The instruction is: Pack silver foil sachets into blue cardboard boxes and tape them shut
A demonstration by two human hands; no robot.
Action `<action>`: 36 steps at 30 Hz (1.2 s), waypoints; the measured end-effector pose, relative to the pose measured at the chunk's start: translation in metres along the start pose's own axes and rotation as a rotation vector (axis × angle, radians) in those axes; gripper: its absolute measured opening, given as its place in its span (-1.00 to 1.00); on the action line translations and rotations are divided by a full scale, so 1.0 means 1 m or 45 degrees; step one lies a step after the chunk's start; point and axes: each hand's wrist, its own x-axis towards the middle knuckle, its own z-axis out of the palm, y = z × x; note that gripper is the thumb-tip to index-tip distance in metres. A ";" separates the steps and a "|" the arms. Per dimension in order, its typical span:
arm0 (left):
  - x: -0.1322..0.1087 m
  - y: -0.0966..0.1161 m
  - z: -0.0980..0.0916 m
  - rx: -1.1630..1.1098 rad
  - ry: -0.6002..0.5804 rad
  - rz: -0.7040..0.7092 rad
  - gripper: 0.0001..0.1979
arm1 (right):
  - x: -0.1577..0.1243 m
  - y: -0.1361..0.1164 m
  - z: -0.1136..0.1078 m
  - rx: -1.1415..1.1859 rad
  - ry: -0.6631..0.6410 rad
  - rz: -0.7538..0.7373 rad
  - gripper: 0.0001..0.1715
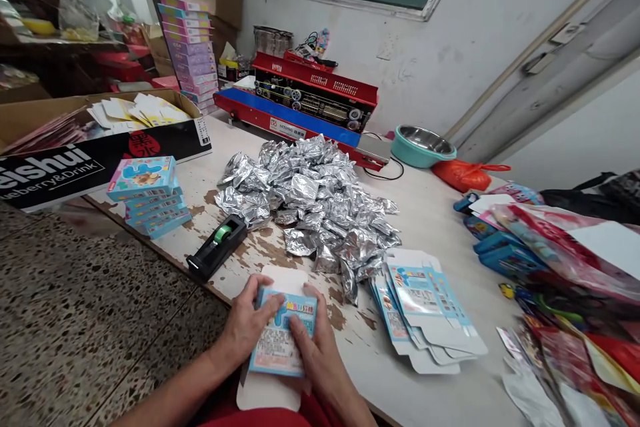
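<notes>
My left hand and right hand clasp a pale-blue cardboard carton, apparently lengthwise toward the silver foil-sachet heap.

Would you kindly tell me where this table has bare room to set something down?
Bare tabletop lies between the foil pouches and the bowl, and between the box stack and pouches. Packets crowd the right side.

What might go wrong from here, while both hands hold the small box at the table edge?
1. The box sits partly over the edge of the table, between the left hand and right hand; a loose grip may let it drop.
2. The foil packets lie against the flat cartons; pulling one carton may scatter packets.
3. The stacked boxes stand skewed near the edge and may topple.
</notes>
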 end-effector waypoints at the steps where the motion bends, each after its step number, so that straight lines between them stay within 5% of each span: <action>1: 0.000 -0.004 0.001 -0.047 -0.041 -0.062 -0.56 | -0.001 0.002 0.001 0.032 -0.028 0.049 -0.52; 6: 0.003 -0.011 0.004 -0.338 -0.110 -0.142 -0.60 | 0.004 0.006 -0.003 0.139 0.068 0.087 -0.61; 8: 0.005 -0.007 0.000 -0.384 -0.131 -0.073 -0.65 | 0.007 0.005 -0.005 0.239 0.109 0.113 -0.46; 13: 0.008 0.014 -0.021 0.028 -0.439 0.000 -0.73 | 0.007 0.006 0.000 0.202 -0.033 0.148 -0.46; 17: 0.012 0.034 -0.030 0.381 -0.676 0.110 -0.67 | 0.003 0.007 0.010 0.145 0.144 0.077 -0.32; 19: 0.018 0.037 -0.030 0.388 -0.601 0.153 -0.66 | 0.002 0.004 0.012 -0.020 0.203 -0.051 -0.51; 22: 0.030 0.032 -0.030 0.226 -0.623 0.045 -0.63 | 0.004 -0.004 0.009 -0.345 0.074 -0.255 -0.81; 26: 0.039 0.030 -0.039 0.271 -0.891 -0.021 -0.69 | 0.005 -0.006 0.007 -0.296 -0.112 -0.204 -0.74; 30: 0.034 0.033 -0.051 0.241 -1.145 -0.011 -0.72 | 0.002 0.006 0.014 -0.046 -0.040 -0.088 -0.80; 32: 0.027 0.025 -0.053 0.223 -1.020 -0.025 -0.71 | 0.002 0.012 0.015 -0.021 0.044 -0.056 -0.82; 36: -0.002 -0.015 -0.050 0.029 -0.281 -0.101 -0.69 | 0.005 0.017 0.016 -0.145 0.167 -0.022 -0.81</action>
